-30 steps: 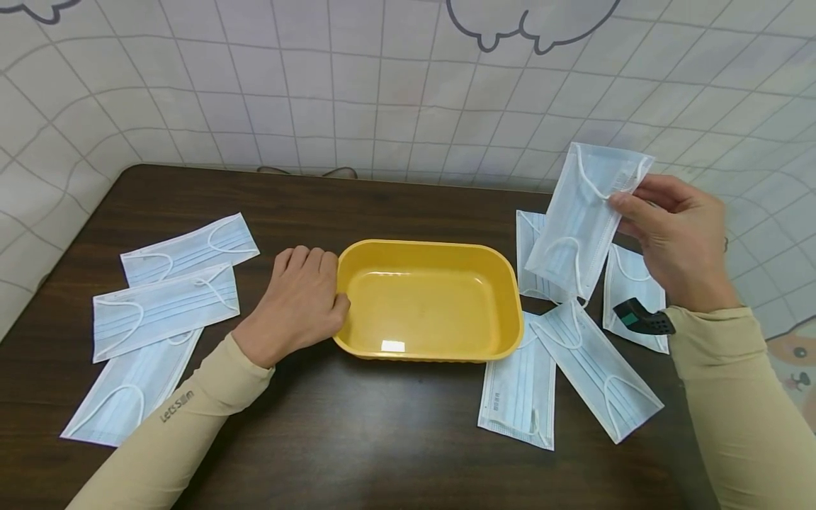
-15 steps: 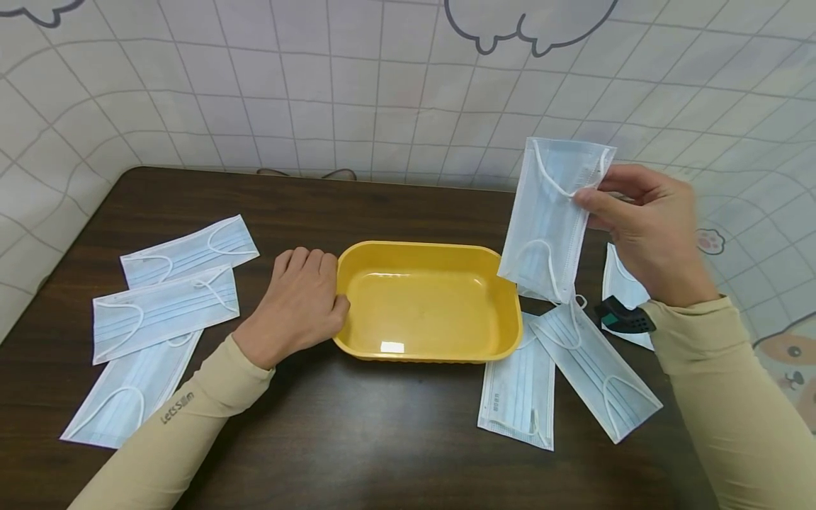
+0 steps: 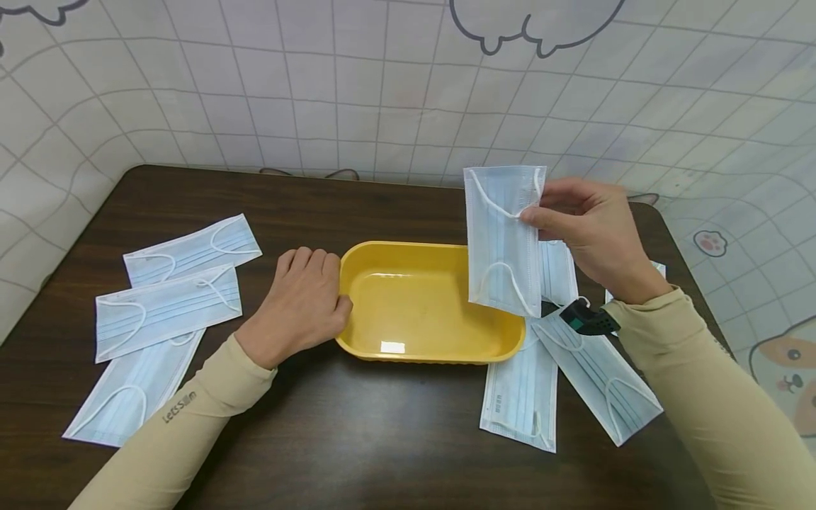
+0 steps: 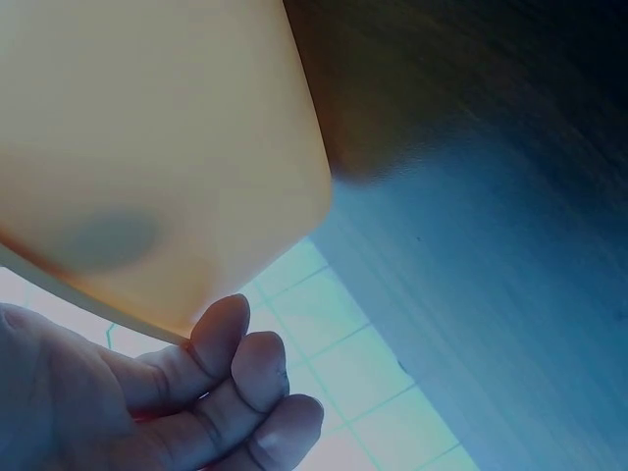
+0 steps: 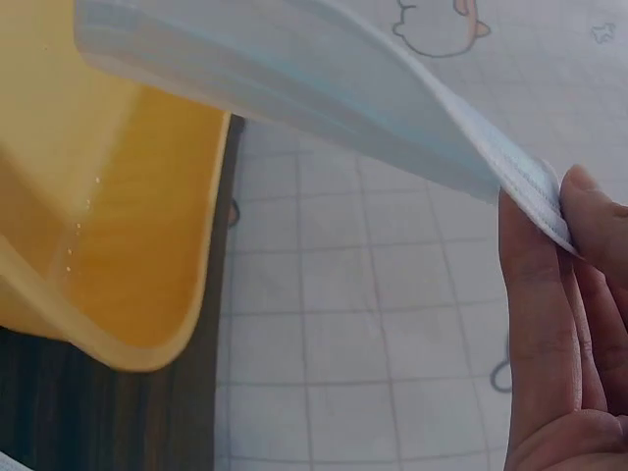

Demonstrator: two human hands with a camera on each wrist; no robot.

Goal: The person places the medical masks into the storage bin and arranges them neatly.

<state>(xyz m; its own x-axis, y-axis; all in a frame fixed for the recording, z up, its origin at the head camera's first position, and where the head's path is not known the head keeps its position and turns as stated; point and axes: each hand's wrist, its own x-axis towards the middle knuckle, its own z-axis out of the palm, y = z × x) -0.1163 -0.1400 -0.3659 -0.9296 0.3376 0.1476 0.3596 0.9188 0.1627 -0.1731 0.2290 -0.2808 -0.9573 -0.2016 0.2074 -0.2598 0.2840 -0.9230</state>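
Note:
My left hand (image 3: 299,301) grips the left rim of a yellow plastic basin (image 3: 408,312). In the left wrist view its fingers (image 4: 260,373) curl at the basin's edge. My right hand (image 3: 596,230) pinches a pale blue disposable face mask (image 3: 503,244) by its upper right edge, between thumb and fingers. The mask hangs upright, white ear loops facing me, and overlaps the basin's right end in the head view. Seen from the right wrist, the held mask (image 5: 294,88) extends from the fingertips toward the basin (image 5: 157,206).
Overlapping masks (image 3: 168,312) lie left of my left hand on the dark wooden table (image 3: 357,432). Right of the basin lie several more, including one mask (image 3: 519,404) reaching under its corner and another slanted mask (image 3: 602,375). A grid-patterned sheet (image 3: 306,92) rises behind.
My right hand has carried the pinched mask leftward, from above the right-hand masks to the basin's right end. My left hand keeps its hold on the rim.

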